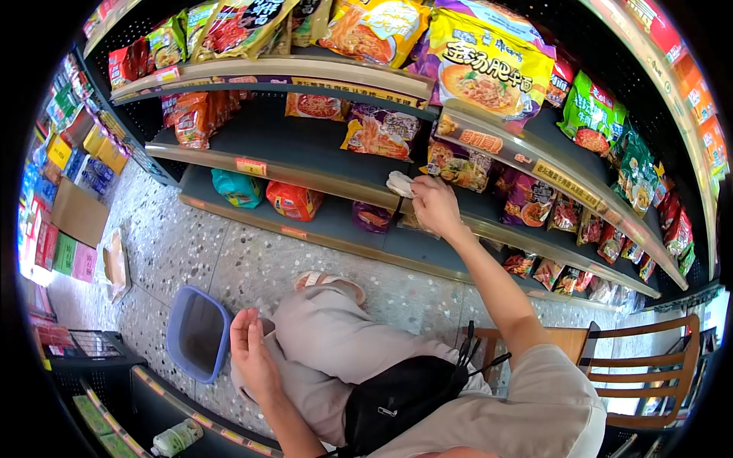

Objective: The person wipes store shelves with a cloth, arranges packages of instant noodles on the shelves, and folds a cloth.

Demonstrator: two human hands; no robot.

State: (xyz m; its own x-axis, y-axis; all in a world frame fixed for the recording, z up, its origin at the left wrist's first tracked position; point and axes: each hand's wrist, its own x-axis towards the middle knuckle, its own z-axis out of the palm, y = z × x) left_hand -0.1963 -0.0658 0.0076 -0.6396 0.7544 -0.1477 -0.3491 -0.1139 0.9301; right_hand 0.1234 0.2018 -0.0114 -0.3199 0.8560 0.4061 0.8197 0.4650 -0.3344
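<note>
Cloth (399,184) at the shelf edge (328,182), pinched in right hand (435,204); left hand (253,353) empty, loosely extended; apparently mid-wipe, next calling for light pressure along that edge.

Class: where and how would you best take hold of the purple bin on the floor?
Probably pinch the rim of the purple bin on the side nearest the left hand, coming from above: it stands mouth up, its edge exposed.
</note>
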